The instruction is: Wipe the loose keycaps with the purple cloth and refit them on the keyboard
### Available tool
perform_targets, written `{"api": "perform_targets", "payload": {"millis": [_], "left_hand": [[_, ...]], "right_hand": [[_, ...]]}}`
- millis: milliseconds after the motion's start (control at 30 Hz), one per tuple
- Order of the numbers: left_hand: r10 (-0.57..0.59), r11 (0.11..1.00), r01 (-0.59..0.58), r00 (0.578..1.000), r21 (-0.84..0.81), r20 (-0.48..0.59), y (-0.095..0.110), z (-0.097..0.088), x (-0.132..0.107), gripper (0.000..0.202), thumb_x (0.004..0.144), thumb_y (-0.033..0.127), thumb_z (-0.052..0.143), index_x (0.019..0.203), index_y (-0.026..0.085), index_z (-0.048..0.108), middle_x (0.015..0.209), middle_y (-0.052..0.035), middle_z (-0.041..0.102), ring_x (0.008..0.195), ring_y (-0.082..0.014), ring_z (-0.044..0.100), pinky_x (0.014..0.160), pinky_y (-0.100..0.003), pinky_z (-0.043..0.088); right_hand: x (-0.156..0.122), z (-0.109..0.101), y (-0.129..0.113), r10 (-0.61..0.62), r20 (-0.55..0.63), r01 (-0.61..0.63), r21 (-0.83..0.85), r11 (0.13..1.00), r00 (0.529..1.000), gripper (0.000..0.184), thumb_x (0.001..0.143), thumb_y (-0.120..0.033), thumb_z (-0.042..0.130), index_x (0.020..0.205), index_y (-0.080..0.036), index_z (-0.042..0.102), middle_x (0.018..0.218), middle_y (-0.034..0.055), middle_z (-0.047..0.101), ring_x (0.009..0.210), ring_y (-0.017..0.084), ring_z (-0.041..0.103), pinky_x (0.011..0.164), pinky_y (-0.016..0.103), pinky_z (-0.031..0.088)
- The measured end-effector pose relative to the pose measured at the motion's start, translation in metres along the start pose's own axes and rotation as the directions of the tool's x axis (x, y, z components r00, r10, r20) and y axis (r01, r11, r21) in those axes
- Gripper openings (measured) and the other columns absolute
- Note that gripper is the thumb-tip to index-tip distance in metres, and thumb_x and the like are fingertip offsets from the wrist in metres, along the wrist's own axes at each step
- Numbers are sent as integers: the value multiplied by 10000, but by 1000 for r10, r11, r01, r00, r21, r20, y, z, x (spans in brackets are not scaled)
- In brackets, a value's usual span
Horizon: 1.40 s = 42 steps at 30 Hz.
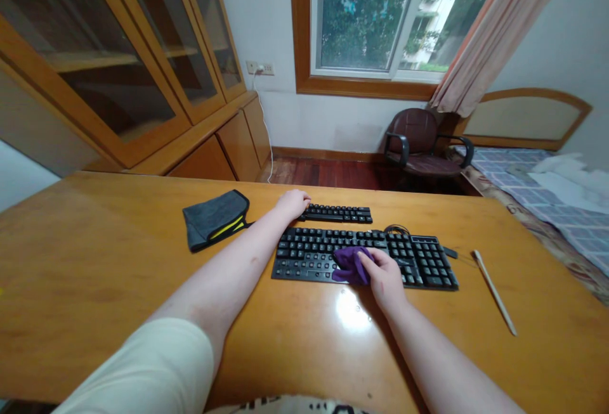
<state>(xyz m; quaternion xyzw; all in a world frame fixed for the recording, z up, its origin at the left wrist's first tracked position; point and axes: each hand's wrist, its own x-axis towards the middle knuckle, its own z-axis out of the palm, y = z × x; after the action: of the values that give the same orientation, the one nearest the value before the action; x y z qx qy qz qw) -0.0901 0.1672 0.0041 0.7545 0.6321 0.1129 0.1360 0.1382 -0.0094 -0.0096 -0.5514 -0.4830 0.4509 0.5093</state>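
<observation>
A black computer keyboard (431,262) lies on the desk in front of me; its lower left rows show small bare key stems without caps. My right hand (386,278) pinches a crumpled purple cloth (351,264), which rests on the keyboard's lower middle. Behind the keyboard is a narrow block of black keycaps in rows (339,213). At that block's left end is my left hand (292,205), its fingers bent downward and closed together. What those fingers hold, if anything, is hidden.
A folded grey cloth with yellow inside (214,217) lies left of the keyboard. To the right is a thin pale stick (495,293), near a small dark plug (450,253). Past the wooden desk (118,287) stand a maroon armchair (413,135), a bed (504,173) and a glass-door cabinet (183,108).
</observation>
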Motion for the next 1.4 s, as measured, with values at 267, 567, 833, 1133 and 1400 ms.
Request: {"api": "perform_targets", "payload": {"millis": [267,567,833,1133,1400], "left_hand": [[-23,1000,24,998,-10,62,-4,4,17,194,698,351,593,772,227,723,847,-65,701,815,-208,615,763,-276,444],[-30,994,30,1000,-103,7,-1,6,16,178,708,288,585,802,205,712,878,-73,697,866,-205,612,816,-287,433],[-60,950,20,991,-312,-121,8,-7,-3,249,728,264,588,941,152,649,939,-78,679,840,-171,622,796,-277,465],[19,591,-7,1000,-806,5,78,-3,-113,314,656,213,675,966,168,663,870,-51,695,782,-168,638,765,-294,506],[-119,305,129,988,-944,97,95,19,-166,284,663,107,633,941,163,654,858,-52,692,771,-148,642,782,-287,513]], "right_hand": [[0,1,-1,26,-11,-26,14,1000,1000,276,683,-415,647,782,-160,684,761,59,682,707,196,599,678,309,462],[0,1,1,15,-7,-15,5,1000,1000,304,693,-429,635,800,-149,681,773,73,679,722,207,594,692,324,466],[0,1,2,0,-12,0,18,1000,1000,300,698,-426,631,813,-153,682,784,72,686,731,210,604,699,332,469],[2,1,-1,-14,-95,23,92,995,995,274,725,-387,608,863,-158,663,847,68,685,798,210,609,770,351,461],[0,4,0,-82,-28,82,15,997,996,282,685,-345,648,918,-186,660,902,63,683,836,218,612,808,370,454]]}}
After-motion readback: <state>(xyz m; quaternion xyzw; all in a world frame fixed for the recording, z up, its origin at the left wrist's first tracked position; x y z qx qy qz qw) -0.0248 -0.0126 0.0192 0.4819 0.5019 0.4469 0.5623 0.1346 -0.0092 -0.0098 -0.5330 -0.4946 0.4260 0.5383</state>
